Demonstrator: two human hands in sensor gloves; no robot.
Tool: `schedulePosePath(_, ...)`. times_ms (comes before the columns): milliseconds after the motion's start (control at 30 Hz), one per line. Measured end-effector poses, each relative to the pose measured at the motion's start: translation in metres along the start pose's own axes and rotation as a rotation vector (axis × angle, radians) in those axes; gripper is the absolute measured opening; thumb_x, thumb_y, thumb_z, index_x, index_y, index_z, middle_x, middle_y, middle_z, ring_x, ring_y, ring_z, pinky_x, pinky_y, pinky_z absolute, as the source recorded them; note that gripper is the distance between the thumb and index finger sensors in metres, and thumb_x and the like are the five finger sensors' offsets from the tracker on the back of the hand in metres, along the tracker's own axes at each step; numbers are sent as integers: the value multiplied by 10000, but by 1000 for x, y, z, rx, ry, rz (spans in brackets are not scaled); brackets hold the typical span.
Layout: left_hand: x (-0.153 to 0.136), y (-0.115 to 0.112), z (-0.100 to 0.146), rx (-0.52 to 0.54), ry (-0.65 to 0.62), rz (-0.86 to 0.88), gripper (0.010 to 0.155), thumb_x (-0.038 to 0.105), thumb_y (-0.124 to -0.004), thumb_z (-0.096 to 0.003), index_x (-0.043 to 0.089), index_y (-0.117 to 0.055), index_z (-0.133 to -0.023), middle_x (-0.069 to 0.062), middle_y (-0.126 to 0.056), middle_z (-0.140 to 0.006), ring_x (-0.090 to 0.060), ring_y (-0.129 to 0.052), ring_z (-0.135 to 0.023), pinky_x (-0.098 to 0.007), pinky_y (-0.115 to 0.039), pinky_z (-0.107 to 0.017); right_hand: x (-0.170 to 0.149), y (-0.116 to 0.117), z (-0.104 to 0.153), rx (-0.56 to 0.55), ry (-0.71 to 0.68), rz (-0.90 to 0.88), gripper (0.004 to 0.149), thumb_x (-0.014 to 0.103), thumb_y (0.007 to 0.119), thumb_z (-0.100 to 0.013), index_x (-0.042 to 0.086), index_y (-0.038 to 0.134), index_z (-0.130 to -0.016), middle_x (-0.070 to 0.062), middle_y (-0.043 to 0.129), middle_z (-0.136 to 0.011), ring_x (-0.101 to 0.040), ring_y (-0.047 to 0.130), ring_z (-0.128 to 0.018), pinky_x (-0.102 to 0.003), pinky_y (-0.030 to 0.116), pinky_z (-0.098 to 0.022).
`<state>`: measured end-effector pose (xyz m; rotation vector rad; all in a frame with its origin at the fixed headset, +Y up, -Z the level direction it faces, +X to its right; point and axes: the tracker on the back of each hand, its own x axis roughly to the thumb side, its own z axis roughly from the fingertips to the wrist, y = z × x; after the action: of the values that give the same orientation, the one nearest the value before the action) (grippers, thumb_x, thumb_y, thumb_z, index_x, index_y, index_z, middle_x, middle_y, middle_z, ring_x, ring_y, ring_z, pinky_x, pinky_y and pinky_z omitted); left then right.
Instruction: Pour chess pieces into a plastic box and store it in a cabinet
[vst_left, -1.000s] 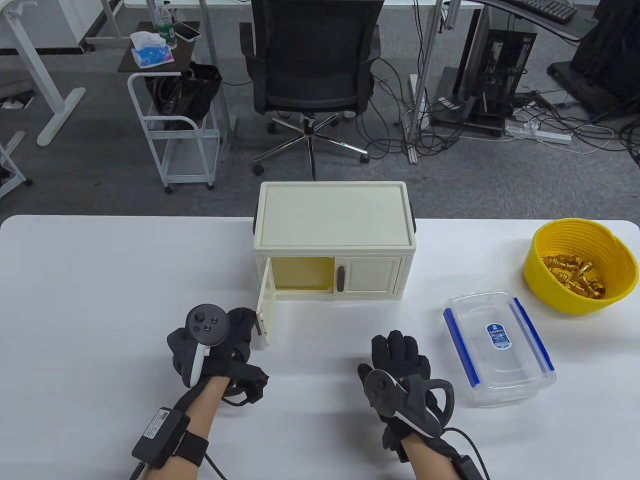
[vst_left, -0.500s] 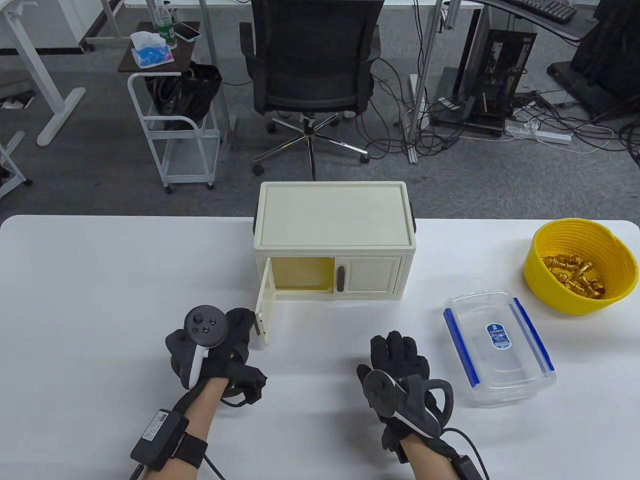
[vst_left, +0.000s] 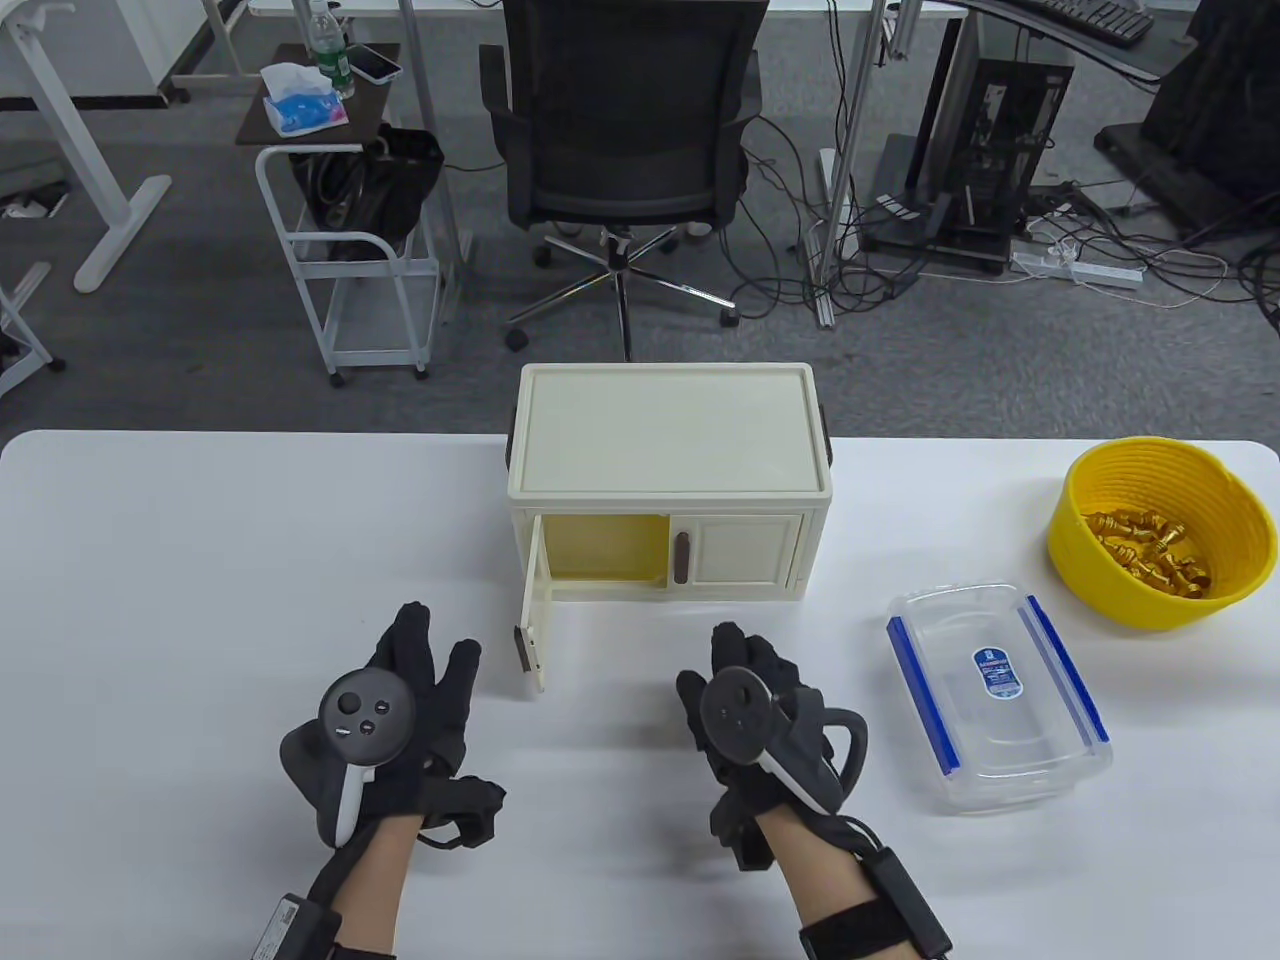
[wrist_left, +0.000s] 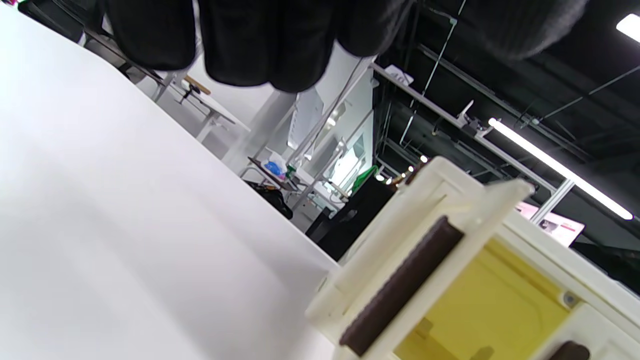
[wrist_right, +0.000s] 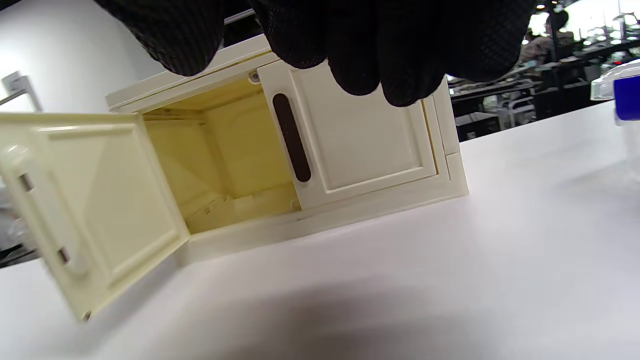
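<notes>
The cream cabinet (vst_left: 665, 480) stands mid-table, its left door (vst_left: 535, 625) swung open on a yellow inside and its right door (vst_left: 745, 550) closed. My left hand (vst_left: 425, 650) lies flat with fingers spread, just left of the open door, apart from it and holding nothing. My right hand (vst_left: 740, 655) hovers empty in front of the cabinet. The clear plastic box (vst_left: 1000, 700) with blue clips sits lidless to its right. The yellow bowl (vst_left: 1160, 600) holds gold chess pieces (vst_left: 1150, 555). The right wrist view shows the open door (wrist_right: 100, 200) and closed door (wrist_right: 360, 135).
The table's far edge runs just behind the cabinet. An office chair (vst_left: 625, 120) and a small cart (vst_left: 350, 250) stand on the floor beyond. The left wrist view shows the door's brown handle (wrist_left: 400, 290) close by.
My left hand has let go of the open door, drawn back toward me and to the left, and spread its fingers. My right hand has shifted left and slightly forward.
</notes>
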<state>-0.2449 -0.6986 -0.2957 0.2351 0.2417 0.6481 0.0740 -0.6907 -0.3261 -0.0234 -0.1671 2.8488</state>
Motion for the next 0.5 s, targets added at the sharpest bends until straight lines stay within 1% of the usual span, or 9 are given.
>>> schedulePosePath(100,-4,7,3,21,4,33,709,577,-597,-572,164,-434,-1124,-223,-567,-1168,-482,-602,-1041,-676,-588,-704,11,-4,-32,-16,81,3,667,495,668,-605,27,581,-1071,-283,739,-942,-464,828,-750,-515,789,-554)
schedulePosePath(167,-9,10,3,17,14,54,703,572,-598,-574,161,-439,-1123,-223,-570,-1166,-481,-604,-1040,-675,-588,-704,17,-4,-55,-15,131,42,650,496,669,-603,35,607,-1058,-267,764,-922,-445,850,-727,-500,803,-537)
schedulePosePath(300,-18,10,3,10,23,60,699,563,-598,-575,151,-446,-1119,-222,-569,-1164,-480,-604,-1038,-675,-587,-704,26,2,-88,-37,216,109,640,500,671,-600,35,638,-1040,-253,797,-893,-425,877,-690,-484,820,-510)
schedulePosePath(333,-19,9,4,5,18,52,699,565,-595,-575,153,-445,-1120,-224,-566,-1165,-482,-602,-1039,-677,-585,-705,28,3,-92,-38,230,116,645,505,669,-601,29,641,-1035,-250,802,-886,-421,881,-685,-481,822,-507)
schedulePosePath(400,-21,9,4,-5,2,21,699,567,-592,-574,156,-450,-1121,-231,-561,-1167,-486,-597,-1041,-679,-585,-704,33,8,-99,-49,273,124,637,513,669,-601,6,695,-986,-242,836,-848,-412,902,-654,-477,835,-483)
schedulePosePath(433,-22,10,4,-2,-14,4,699,569,-591,-574,157,-451,-1122,-230,-560,-1169,-485,-596,-1042,-679,-585,-704,37,10,-100,-70,292,123,639,511,671,-602,-13,695,-967,-241,847,-831,-408,911,-640,-472,841,-473)
schedulePosePath(500,-23,11,4,5,-28,-17,698,569,-589,-574,159,-452,-1122,-231,-560,-1168,-485,-599,-1040,-678,-586,-703,41,12,-104,-94,310,141,632,508,678,-602,-36,752,-916,-233,894,-765,-388,946,-575,-453,863,-423)
